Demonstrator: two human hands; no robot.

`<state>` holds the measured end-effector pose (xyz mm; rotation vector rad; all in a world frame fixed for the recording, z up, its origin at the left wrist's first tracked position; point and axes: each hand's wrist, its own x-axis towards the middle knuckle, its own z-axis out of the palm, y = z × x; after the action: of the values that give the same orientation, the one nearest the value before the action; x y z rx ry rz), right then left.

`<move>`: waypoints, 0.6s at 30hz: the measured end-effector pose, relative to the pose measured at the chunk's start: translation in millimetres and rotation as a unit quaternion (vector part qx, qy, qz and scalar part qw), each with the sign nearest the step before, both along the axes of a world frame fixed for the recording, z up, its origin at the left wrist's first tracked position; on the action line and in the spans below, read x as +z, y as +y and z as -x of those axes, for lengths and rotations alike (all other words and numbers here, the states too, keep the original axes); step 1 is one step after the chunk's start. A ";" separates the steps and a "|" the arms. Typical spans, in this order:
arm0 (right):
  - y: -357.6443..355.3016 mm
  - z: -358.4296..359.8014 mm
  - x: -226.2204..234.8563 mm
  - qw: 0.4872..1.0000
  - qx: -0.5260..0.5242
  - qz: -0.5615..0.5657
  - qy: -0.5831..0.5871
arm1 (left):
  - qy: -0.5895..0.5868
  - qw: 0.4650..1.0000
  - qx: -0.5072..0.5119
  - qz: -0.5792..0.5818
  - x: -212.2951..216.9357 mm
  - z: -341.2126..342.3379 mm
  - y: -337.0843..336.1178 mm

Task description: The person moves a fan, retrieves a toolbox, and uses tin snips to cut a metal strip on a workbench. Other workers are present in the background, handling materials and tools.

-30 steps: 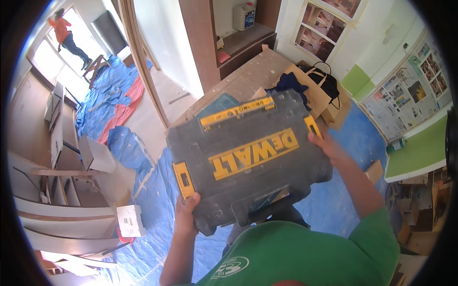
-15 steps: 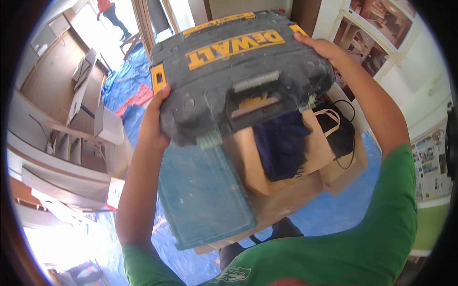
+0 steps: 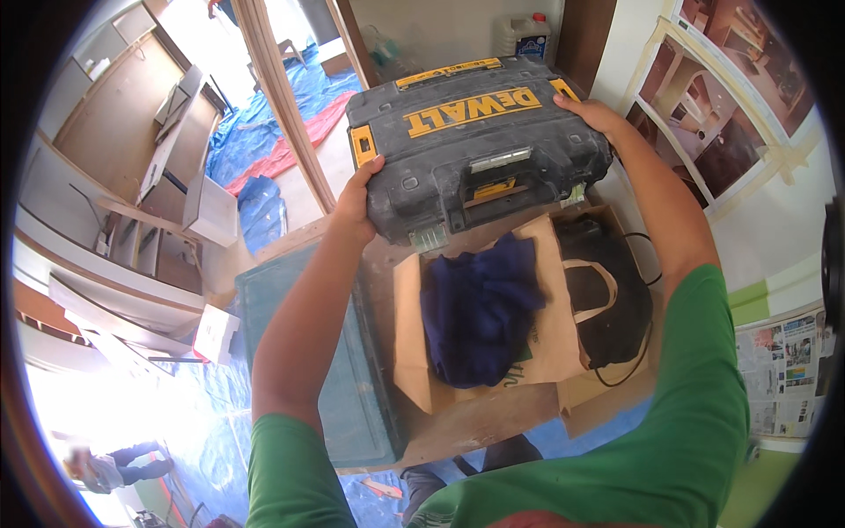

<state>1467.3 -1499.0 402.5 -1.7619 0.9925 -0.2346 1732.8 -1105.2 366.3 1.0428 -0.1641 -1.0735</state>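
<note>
Held out in front of me is a black tool case (image 3: 484, 145) with yellow latches and a folded carry handle. My left hand (image 3: 356, 198) grips its left side, the thumb by the yellow latch. On the opposite side, my right hand (image 3: 590, 114) is closed round the edge at the far-right latch. Beneath the case's near edge, a dark blue cloth (image 3: 484, 312) lies on a brown paper bag (image 3: 414, 348). To their right sits a black bag (image 3: 607, 308) with a tan handle, in an open cardboard box (image 3: 585, 405).
A teal lidded bin (image 3: 304, 352) stands left of the paper bag. Behind the case are a wooden post (image 3: 286, 97) and a plastic jug (image 3: 525, 40) with a red cap. Blue sheeting (image 3: 220, 414) covers the floor. Pictures (image 3: 704, 106) hang on the right wall.
The tool case has moved away from me and slightly right, held in both hands. More of the blue cloth and black bag shows, and the jug has come into sight.
</note>
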 end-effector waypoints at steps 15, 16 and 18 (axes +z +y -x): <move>-39.5 -15.2 -44.3 0.993 -0.007 0.062 0.096 | 0.061 0.997 -0.008 -0.036 -39.3 -11.1 -23.0; -41.1 -16.2 -44.9 0.994 -0.003 0.064 0.093 | 0.063 0.997 -0.015 -0.037 -37.7 -11.3 -22.5; -46.0 -17.7 -50.7 0.991 0.005 0.082 0.109 | 0.073 0.997 -0.021 -0.035 -39.6 -10.8 -23.3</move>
<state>1484.9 -1545.1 351.8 -1.9725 1.1476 -0.1206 1743.6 -1128.5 326.7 1.0241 -0.0307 -1.1951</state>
